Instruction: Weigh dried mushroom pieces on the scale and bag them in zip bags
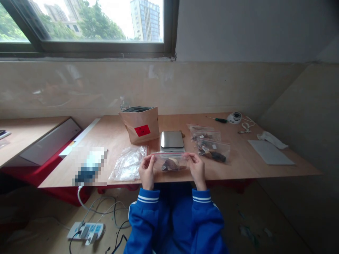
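Clear zip bag at the near edge of the table, mid-table, brown and pale dried pieces inside. Left hand pinches its left top corner, thumb and fingers closed on it; right hand pinches the right top corner likewise. Red seal line on top, stretched between the hands. Can't tell from here whether the bag bottom touches wood. Silver scale just beyond it. Brown paper pouch with red label, upright, mouth open, far left of the scale. Pile of clear plastic bags just left of left hand. Filled bags, overlapping, right of the scale. Screwdriver far right, beside a white camera.
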